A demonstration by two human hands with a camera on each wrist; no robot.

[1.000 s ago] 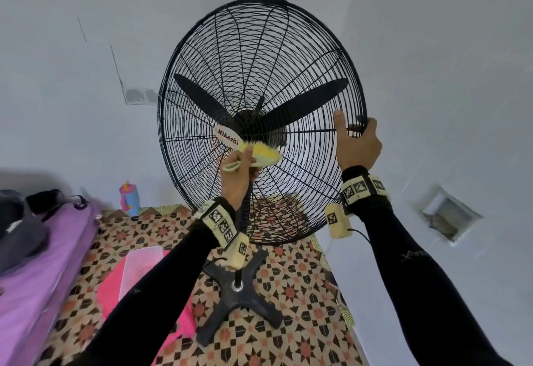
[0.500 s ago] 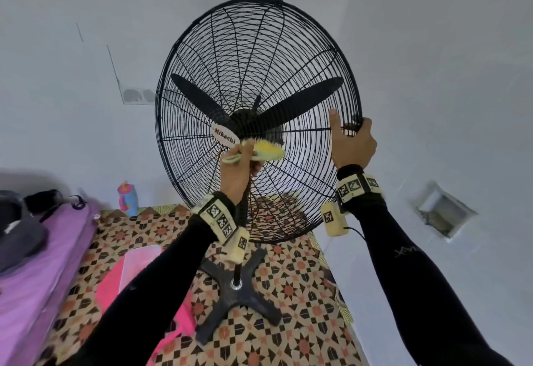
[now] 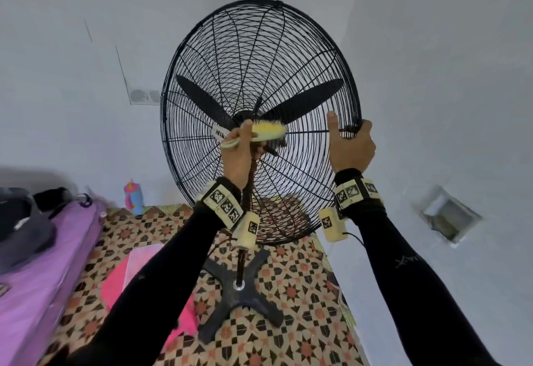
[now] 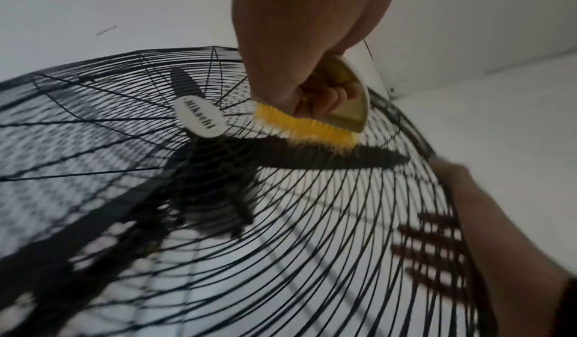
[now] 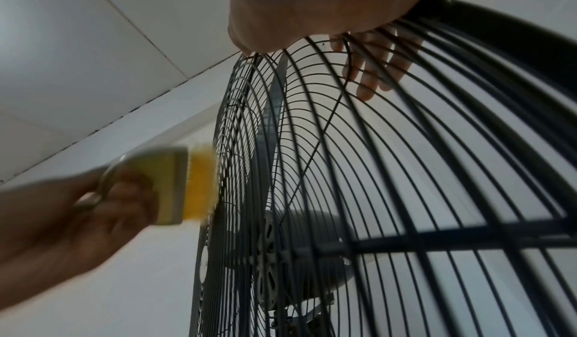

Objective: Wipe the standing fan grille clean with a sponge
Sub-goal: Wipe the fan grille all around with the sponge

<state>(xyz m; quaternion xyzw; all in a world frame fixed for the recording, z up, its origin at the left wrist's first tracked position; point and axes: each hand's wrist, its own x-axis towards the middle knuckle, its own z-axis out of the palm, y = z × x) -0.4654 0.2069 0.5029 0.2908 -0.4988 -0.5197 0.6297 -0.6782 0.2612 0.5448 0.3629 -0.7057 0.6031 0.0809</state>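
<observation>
Scrubbing the grille centre

Left hand [image 3: 239,152] grips the yellow brush [image 3: 268,132] by its handle, bristles on the grille [image 3: 302,57] beside the badge [image 4: 200,118]; right hand [image 3: 350,146] clasps the rim. Best to stroke lightly along the wires while bracing the fan steady.

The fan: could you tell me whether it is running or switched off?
Apparently off: its blades show sharp and distinct behind the grille, not spinning; no switch is visible.
</observation>
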